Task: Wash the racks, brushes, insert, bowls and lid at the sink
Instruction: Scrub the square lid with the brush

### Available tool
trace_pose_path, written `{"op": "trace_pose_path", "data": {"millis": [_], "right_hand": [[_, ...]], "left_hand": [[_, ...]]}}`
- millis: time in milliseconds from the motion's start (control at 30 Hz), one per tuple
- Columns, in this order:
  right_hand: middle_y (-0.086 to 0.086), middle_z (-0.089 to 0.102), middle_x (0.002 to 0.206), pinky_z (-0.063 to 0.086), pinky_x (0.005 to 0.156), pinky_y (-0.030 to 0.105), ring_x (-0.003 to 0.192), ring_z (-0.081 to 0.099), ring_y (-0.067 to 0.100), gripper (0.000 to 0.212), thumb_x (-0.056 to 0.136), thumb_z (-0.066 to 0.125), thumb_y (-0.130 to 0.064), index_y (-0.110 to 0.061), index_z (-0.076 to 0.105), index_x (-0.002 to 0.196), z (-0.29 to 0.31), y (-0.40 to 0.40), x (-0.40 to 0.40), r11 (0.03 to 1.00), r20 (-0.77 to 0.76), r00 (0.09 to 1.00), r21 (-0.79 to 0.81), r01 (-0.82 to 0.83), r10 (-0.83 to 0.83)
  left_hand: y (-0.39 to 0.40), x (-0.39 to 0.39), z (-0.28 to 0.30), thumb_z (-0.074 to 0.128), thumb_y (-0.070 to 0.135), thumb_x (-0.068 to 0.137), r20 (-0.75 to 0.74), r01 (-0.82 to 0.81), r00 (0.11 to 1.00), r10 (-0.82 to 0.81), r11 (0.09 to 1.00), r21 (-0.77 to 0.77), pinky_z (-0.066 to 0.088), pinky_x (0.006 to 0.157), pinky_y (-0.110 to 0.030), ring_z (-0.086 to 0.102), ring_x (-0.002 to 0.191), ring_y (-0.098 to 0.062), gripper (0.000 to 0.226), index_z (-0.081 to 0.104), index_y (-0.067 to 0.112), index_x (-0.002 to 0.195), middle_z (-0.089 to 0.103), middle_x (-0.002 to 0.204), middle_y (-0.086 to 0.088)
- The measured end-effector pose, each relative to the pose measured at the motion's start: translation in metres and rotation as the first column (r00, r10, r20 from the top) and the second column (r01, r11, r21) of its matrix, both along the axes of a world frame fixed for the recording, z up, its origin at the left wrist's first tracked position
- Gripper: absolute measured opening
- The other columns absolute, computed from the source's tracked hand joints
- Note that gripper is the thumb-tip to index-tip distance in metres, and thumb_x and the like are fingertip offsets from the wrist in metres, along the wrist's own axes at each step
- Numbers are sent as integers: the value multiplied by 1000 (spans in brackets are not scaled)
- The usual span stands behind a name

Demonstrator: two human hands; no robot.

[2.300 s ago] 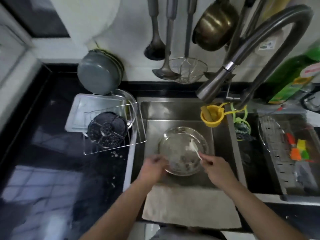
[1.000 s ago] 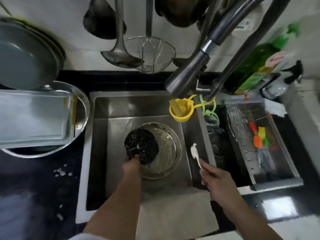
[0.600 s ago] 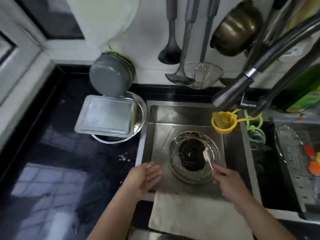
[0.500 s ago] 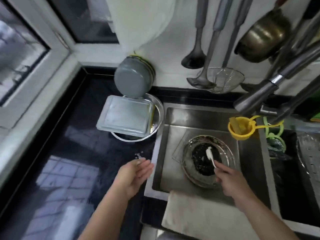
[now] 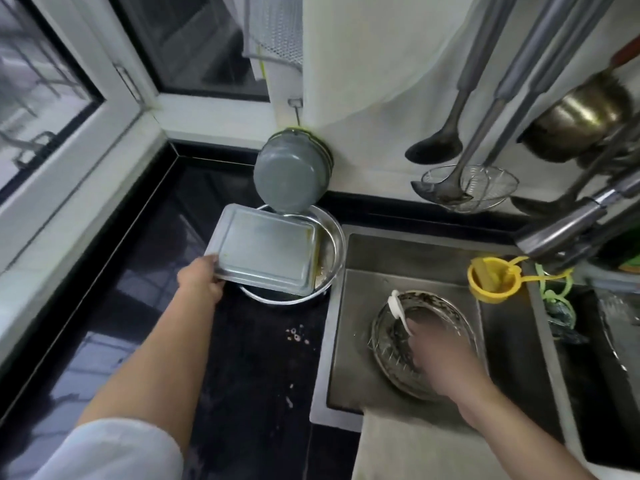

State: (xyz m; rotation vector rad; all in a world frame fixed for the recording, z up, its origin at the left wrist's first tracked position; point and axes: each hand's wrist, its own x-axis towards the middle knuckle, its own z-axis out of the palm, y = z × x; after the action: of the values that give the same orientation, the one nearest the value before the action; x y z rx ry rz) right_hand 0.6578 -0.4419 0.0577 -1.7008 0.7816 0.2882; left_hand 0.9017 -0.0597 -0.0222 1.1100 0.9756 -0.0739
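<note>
While the right hand (image 5: pixel 440 351) works low in the sink (image 5: pixel 502 341), at the lower right of the frame, the left hand (image 5: pixel 201 282) reaches to the centre of the frame and grips the near-left corner of the rectangular metal lid (image 5: pixel 266 258), fingers curled round its edge. The lid lies tilted across the rim of a round steel bowl (image 5: pixel 334 247) standing on the black counter (image 5: pixel 138 271) just left of the sink; a corner grip suits lifting or sliding a flat piece off a curved rim.

The right hand holds a white brush (image 5: pixel 397 308), head pointing up and to the left. Motion blur hides the finger positions, so the exact grip cannot be told. Under this hand a glass bowl (image 5: pixel 460 320) sits on the sink floor with a dark perforated insert (image 5: pixel 398 337) inside it; placing the insert in the bowl probably contains loosened residue during scrubbing.

A grey pan (image 5: pixel 289 174) leans against the back wall behind the steel bowl. The faucet (image 5: pixel 561 226) spout enters from the right edge, above a yellow strainer (image 5: pixel 491 280). Small crumbs (image 5: pixel 298 334) lie on the counter near the sink edge.

Judgement: the lid is the next piece to enter the sink.
</note>
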Motion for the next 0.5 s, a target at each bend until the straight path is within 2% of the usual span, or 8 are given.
{"op": "trace_pose_path", "data": {"millis": [67,200,300,367,433,500], "right_hand": [[0,57,62,26,38,19,39,36,5,32,101,61,-16,-42,67,119,3,1,-2,1000,8,1000,-4,4,-4],[0,56,63,26,38,20,43,36,7,32,100,61,-16,-38,68,123,8,-2,-5,1000,8,1000,-7,12,-12],[1,60,68,28,41,22,47,37,8,33,100,61,-22,-40,67,128,23,-6,-10,998,29,999,-57,-41,42],[2,62,72,32,44,20,46,40,6,33,101,61,-24,-46,66,125,39,-10,-17,989,68,994,-127,-78,88],[5,67,77,36,47,14,53,51,7,34,101,60,-25,-49,63,124,58,-15,-24,970,111,982,-205,-128,153],[-4,69,83,40,53,5,69,63,-1,36,100,60,-25,-49,61,126,74,-19,-33,946,166,957,-264,-191,239]], "left_hand": [[9,6,-11,74,4,83,42,-25,999,28,997,-73,62,72,-58,76,96,-35,54,59,6,135,72,120,-17],[-12,-42,46,61,9,102,179,0,982,52,961,-277,64,77,-47,76,101,-29,32,60,0,132,73,123,-17],[-26,-101,84,57,8,104,239,-41,966,99,971,-236,64,83,-42,75,102,-24,17,62,-2,117,73,120,-17],[-35,-145,109,53,9,106,292,11,956,36,988,-156,63,88,-41,74,105,-23,15,65,2,111,72,121,-16],[-44,-183,129,49,11,107,348,87,936,-49,992,-95,59,97,-42,71,110,-24,21,66,2,115,71,125,-16],[-62,-209,144,49,13,106,396,165,911,-117,982,-91,57,101,-41,69,113,-26,25,63,-1,123,71,124,-17]]}}
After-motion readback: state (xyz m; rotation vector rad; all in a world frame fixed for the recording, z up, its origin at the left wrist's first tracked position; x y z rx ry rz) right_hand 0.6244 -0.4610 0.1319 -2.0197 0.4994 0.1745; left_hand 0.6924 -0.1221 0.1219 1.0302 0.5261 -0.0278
